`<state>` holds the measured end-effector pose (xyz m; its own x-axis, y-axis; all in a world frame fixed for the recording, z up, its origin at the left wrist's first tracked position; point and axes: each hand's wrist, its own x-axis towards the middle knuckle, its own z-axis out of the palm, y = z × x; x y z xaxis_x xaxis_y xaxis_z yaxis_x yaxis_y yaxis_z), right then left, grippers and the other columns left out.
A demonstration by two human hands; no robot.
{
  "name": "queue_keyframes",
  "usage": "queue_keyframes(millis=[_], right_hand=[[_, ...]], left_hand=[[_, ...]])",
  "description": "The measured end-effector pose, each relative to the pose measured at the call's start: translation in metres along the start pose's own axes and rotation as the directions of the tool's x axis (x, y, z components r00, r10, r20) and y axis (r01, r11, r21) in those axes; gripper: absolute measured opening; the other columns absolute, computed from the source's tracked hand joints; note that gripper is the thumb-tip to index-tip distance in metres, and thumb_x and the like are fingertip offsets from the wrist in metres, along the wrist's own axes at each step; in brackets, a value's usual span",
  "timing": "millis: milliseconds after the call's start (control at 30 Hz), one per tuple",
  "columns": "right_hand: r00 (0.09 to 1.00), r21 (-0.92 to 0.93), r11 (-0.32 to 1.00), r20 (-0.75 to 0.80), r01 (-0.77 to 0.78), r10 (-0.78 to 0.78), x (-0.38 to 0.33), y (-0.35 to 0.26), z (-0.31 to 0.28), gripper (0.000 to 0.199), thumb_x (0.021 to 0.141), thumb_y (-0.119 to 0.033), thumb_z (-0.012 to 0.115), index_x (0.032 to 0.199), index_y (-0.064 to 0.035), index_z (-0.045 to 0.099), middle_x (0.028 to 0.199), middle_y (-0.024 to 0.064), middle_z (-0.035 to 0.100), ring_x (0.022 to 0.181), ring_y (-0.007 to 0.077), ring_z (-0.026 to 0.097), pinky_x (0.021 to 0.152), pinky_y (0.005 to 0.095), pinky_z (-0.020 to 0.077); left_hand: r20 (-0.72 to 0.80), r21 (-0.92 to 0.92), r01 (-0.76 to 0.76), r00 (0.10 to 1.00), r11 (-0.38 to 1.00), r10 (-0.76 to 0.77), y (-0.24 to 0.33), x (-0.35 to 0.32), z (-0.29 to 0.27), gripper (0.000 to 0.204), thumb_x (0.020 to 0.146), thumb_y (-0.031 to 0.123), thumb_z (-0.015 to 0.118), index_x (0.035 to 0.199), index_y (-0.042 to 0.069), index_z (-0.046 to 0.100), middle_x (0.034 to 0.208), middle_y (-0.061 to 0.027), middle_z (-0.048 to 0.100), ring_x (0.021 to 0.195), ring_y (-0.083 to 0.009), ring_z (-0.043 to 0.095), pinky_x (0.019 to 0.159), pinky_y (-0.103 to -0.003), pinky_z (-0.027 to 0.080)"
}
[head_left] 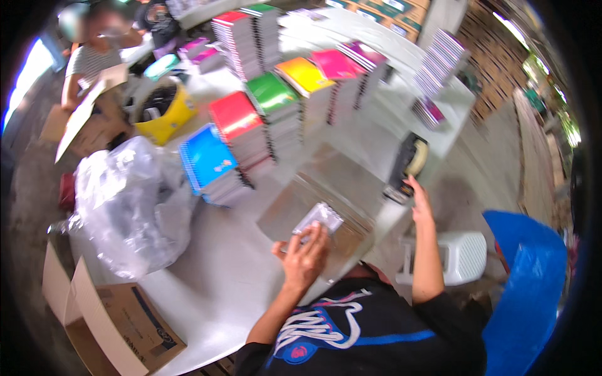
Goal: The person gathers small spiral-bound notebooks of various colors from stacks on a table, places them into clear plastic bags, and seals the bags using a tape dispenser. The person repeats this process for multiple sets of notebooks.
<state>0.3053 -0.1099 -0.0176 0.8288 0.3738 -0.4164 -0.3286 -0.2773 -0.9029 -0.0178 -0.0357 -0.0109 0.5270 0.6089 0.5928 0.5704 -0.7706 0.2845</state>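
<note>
My left hand [304, 254] has its fingers bent over a small packet wrapped in clear, shiny plastic [320, 218], holding it down. Beneath the packet lies a flat pile of clear, brownish plastic sheets or bags [332, 166] on the table. To the right, my right hand [421, 202] reaches up to the near part of a black tape dispenser [401, 169] with a pale yellowish roll. Its fingers look stretched out, seen edge-on, with the fingertips at the dispenser. Whether a strip of tape is between them is too small to tell.
Stacks of spiral notebooks with blue [210, 156], red [237, 116], green [273, 91], yellow [304, 75] and pink covers stand beyond. Left are a clear plastic bag [135, 207], an open cardboard box [135, 319] and a yellow bag [172, 116]. Another person [94, 62] is at far left; a white stool [461, 254] stands right.
</note>
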Motion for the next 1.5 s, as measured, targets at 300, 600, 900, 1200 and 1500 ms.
queue_keyframes(millis=[300, 600, 900, 1200, 1500], right_hand=[[0.992, 0.425, 0.898, 0.107, -0.11, 0.071, -0.025, -0.01, 0.001, 0.042, 0.079, -0.034, 0.069, 0.107, -0.0046, 0.06, 0.115, 0.0057, 0.054, 0.12, 0.022, 0.04, 0.101, 0.0414, 0.0294], [0.863, -0.89, 0.441, -0.311, -0.116, -0.399, -0.086, 0.048, 0.011, 0.02, 0.078, -0.03, 0.067, 0.083, -0.0118, 0.071, 0.136, 0.0011, 0.044, 0.122, 0.0284, 0.042, 0.101, 0.0406, 0.0316], [0.772, -0.042, 0.926, 0.567, 0.375, -0.287, -0.159, -0.024, 0.06, 0.024, 0.089, -0.022, 0.06, 0.079, -0.0025, 0.068, 0.058, -0.0032, 0.051, 0.052, 0.0042, 0.042, 0.048, 0.0196, 0.0323], [0.804, -0.274, 0.898, 0.58, 0.344, -0.131, -0.16, 0.03, 0.103, 0.05, 0.084, -0.042, 0.064, 0.053, -0.0024, 0.062, 0.043, -0.0014, 0.046, 0.042, 0.006, 0.041, 0.041, 0.0254, 0.0312], [0.817, -0.222, 0.91, 0.548, 0.35, -0.181, -0.117, 0.096, 0.092, 0.049, 0.071, -0.044, 0.076, 0.054, -0.0006, 0.062, 0.043, 0.0002, 0.048, 0.043, 0.0067, 0.043, 0.042, 0.0282, 0.0339]], left_hand=[[-0.055, -0.074, 0.011, 0.998, 0.997, -0.015, 0.003, 0.006, -0.004, 0.029, 0.07, 0.017, 0.072, 0.099, 0.018, 0.068, 0.109, 0.0069, 0.063, 0.093, -0.0075, 0.058, 0.079, -0.037, 0.028], [-0.091, -0.227, 0.036, 0.994, 0.973, -0.058, 0.001, 0.008, -0.002, 0.027, 0.067, 0.009, 0.074, 0.093, 0.014, 0.07, 0.091, -0.0008, 0.061, 0.087, -0.0192, 0.058, 0.072, -0.032, 0.039], [-0.066, -0.412, 0.062, 0.993, 0.909, -0.098, -0.004, 0.005, 0.012, 0.05, 0.066, 0.006, 0.075, 0.111, 0.003, 0.054, 0.097, -0.0066, 0.062, 0.093, -0.0258, 0.056, 0.077, -0.039, 0.043], [-0.032, -0.374, 0.091, 0.993, 0.923, -0.111, -0.002, -0.003, 0.011, 0.057, 0.064, 0.007, 0.075, 0.116, 0.006, 0.053, 0.098, -0.0086, 0.06, 0.092, -0.026, 0.056, 0.075, -0.037, 0.042], [0.4, -0.062, 0.128, 0.912, 0.99, -0.093, 0.013, 0.052, -0.037, 0.063, 0.057, 0.033, 0.076, 0.112, 0.008, 0.058, 0.108, -0.0143, 0.053, 0.105, -0.0291, 0.052, 0.088, -0.046, 0.029]])
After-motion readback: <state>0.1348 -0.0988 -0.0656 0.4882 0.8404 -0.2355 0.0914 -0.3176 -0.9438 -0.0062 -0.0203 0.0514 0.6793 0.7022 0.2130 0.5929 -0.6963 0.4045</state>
